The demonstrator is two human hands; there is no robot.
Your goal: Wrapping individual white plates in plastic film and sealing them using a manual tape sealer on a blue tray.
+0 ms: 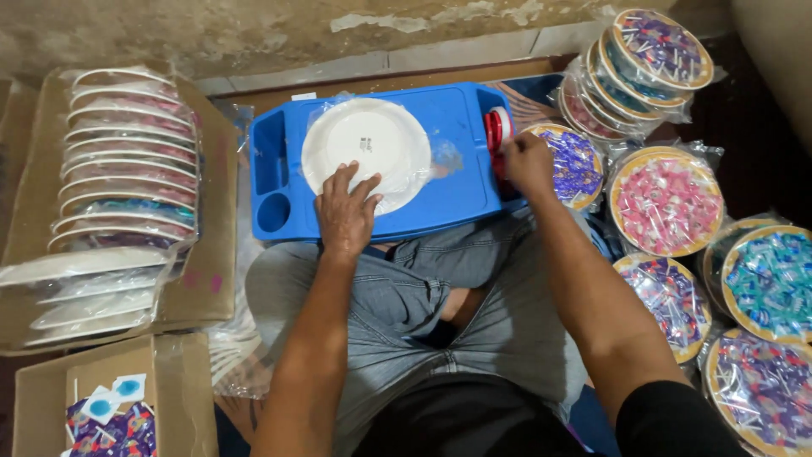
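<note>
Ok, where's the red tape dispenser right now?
In the head view the red tape dispenser stands at the right end of the blue lap tray, right of the white paper plate, with the right hand on it.

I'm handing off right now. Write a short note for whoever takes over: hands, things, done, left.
Left hand: flat on the wrapped white plate lying upside down on the blue tray across the lap.
Right hand: at the red tape dispenser on the tray's right edge; grip unclear.
Done: wrapped filled plates piled at right.
Left: stacked plates in the box at left; whether the plate's wrap is sealed can't be told.
</note>
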